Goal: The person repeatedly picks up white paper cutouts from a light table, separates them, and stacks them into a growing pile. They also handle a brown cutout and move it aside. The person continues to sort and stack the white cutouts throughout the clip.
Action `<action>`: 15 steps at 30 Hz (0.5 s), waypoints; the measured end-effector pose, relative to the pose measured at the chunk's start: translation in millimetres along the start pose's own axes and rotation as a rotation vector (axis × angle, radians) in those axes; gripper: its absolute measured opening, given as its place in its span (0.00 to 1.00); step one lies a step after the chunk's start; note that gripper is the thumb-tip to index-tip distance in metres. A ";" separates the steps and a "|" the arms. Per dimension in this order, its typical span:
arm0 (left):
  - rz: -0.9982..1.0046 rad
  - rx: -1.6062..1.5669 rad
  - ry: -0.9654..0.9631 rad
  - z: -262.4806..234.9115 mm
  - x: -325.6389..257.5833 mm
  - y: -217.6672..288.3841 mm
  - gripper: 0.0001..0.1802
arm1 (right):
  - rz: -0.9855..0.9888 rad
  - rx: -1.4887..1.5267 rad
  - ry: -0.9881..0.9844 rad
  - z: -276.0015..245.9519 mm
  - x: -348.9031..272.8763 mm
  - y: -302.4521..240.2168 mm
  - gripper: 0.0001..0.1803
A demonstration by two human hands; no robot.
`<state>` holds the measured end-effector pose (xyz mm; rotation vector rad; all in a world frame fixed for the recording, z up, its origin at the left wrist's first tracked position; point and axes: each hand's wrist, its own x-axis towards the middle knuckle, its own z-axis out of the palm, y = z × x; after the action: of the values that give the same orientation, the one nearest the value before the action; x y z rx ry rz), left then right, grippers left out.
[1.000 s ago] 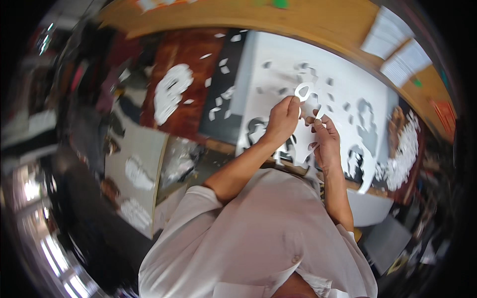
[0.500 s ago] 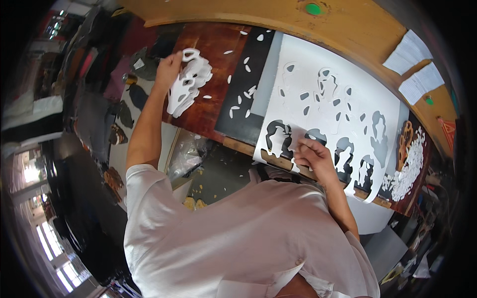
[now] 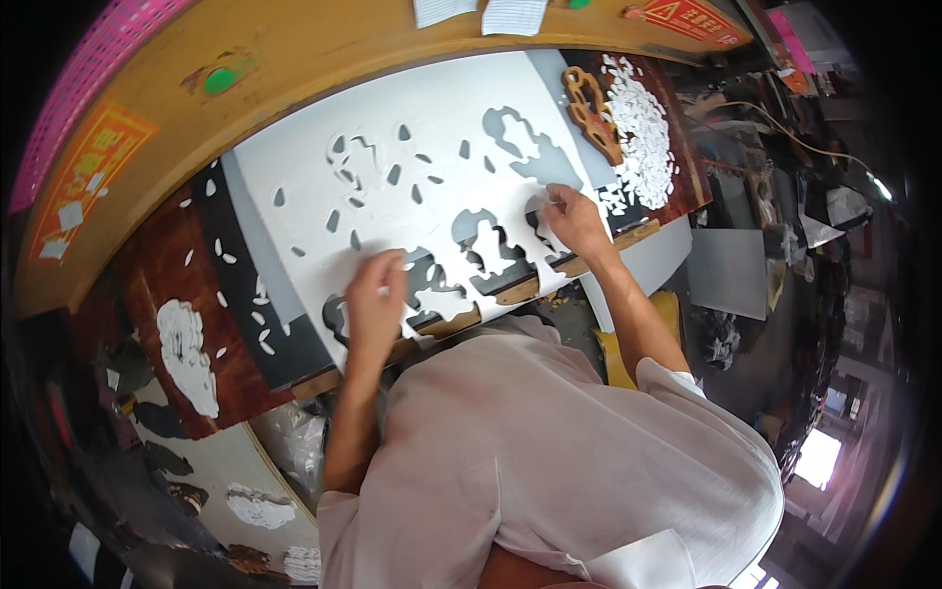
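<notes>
A large white sheet (image 3: pixel 304 162) with many cut-outs lies over the bench. Small drop-shaped holes dot its middle; bigger shaped openings line its near edge. Over the near left openings hovers or rests my left hand (image 3: pixel 375 294), its fingers curled together; what they hold, if anything, is hidden. My right hand (image 3: pixel 577 221) is closed in a pinch beside an opening near the sheet's right edge, and I cannot make out what is in it. Loose-looking white cut shapes (image 3: pixel 488 247) sit within the near openings. A stack of matching white cut pieces (image 3: pixel 184 344) lies at the left.
Past the sheet's right edge are a brown cutting die (image 3: pixel 591 113) and a heap of small white scraps (image 3: pixel 643 142). More scraps (image 3: pixel 221 250) lie scattered on the dark strip at left. A yellow machine beam (image 3: pixel 324 74) spans the bench's far side.
The view has turned rightward. My left hand has left the stack of cut pieces and come over the sheet's near left openings. My right hand has moved right along the sheet.
</notes>
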<state>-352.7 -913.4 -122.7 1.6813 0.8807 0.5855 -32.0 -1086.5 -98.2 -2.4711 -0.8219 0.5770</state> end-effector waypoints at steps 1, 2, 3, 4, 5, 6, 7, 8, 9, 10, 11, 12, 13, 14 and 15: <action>0.067 0.004 -0.065 29.0 5.2 11.1 0.12 | 0.141 0.086 -0.030 -0.1 1.5 6.4 0.25; 0.166 0.070 -0.062 52.8 13.9 21.0 0.11 | 0.262 0.303 -0.141 0.9 1.9 12.0 0.27; 0.289 0.099 -0.058 72.2 24.0 30.1 0.11 | 0.345 0.621 -0.238 2.7 -0.1 16.9 0.30; 0.318 0.139 -0.060 89.6 33.3 38.3 0.11 | 0.390 0.689 -0.240 4.1 -0.8 20.5 0.31; 0.370 0.159 -0.053 104.5 43.3 43.9 0.11 | 0.388 0.793 -0.282 6.4 -1.5 22.9 0.33; 0.398 0.216 -0.086 117.2 54.9 46.3 0.15 | 0.407 0.842 -0.268 8.5 -1.1 24.0 0.33; 0.406 0.237 -0.087 127.7 63.4 46.6 0.15 | 0.424 0.772 -0.231 11.4 0.8 23.6 0.30; 0.429 0.259 -0.079 135.8 70.1 44.5 0.16 | 0.222 0.481 -0.208 15.2 1.4 22.0 0.28; 0.476 0.283 -0.061 143.4 77.8 41.2 0.17 | 0.036 0.165 -0.159 17.0 4.8 19.8 0.27; 0.463 0.312 -0.065 146.9 80.1 36.0 0.21 | -0.005 0.213 -0.210 23.6 5.4 16.0 0.26; 0.400 0.283 -0.084 150.6 83.9 30.0 0.23 | -0.046 0.244 -0.161 26.7 11.0 13.7 0.25; 0.400 0.309 -0.086 154.0 84.6 24.1 0.23 | 0.037 0.273 -0.263 31.4 10.4 13.0 0.25; 0.435 0.296 -0.102 157.2 89.2 19.3 0.23 | -0.020 0.249 -0.183 33.8 14.5 12.8 0.25; 0.384 0.260 -0.059 160.9 88.6 16.8 0.23 | -0.038 0.286 -0.102 34.5 12.1 14.4 0.22; 0.246 0.339 -0.062 163.3 90.3 15.6 0.23 | -0.017 0.363 -0.091 34.3 11.9 16.3 0.22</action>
<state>-170.9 -939.9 -158.8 2.1239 0.7637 0.5677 -34.0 -1080.3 -137.5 -2.1189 -0.7010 0.7643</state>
